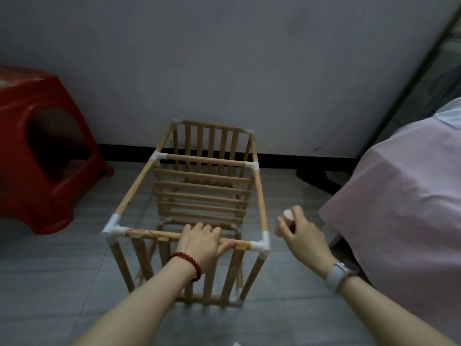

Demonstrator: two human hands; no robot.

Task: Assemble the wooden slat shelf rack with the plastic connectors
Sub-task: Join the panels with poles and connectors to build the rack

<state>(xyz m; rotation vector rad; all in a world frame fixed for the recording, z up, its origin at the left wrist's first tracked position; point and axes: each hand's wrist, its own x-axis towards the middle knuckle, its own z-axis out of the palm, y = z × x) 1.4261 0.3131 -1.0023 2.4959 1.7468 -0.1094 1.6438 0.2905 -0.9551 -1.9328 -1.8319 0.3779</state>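
A wooden slat rack (139,182) stands on the tiled floor, its round rods joined by white plastic connectors (113,227) at the corners. A slatted shelf sits inside it and slatted panels close the near and far ends. My left hand (200,242) grips the near top rail, fingers curled over it. To the right of the rack, my right hand (298,229) holds a short wooden dowel (288,214), whose pale round end sticks up above the fingers. It is apart from the rack's near right corner connector (262,244).
A red plastic stool (37,146) stands at the left by the wall. A bed with a pink sheet (404,196) fills the right side. A white wall with a black skirting board (299,158) runs behind the rack. Grey floor tiles surround it.
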